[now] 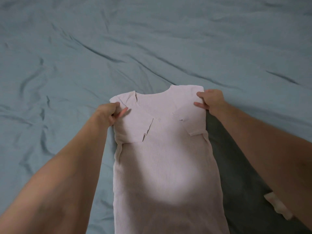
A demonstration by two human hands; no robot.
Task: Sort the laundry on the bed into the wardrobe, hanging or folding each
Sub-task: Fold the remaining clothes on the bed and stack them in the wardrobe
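Note:
A pale pink ribbed top (pixel 162 159) lies lengthwise on the bed, neckline away from me, both short sleeves folded in over its chest. My left hand (pixel 110 114) pinches the top's left shoulder edge between thumb and fingers. At the right shoulder, my right hand (pixel 210 99) pinches the fabric the same way. The lower hem runs out of view at the bottom.
A wrinkled blue-grey bed sheet (pixel 118 48) fills the view. A dark grey garment (pixel 236 166) lies under and to the right of the pink top, partly beneath my right forearm, with a light tag (pixel 276 206) on it.

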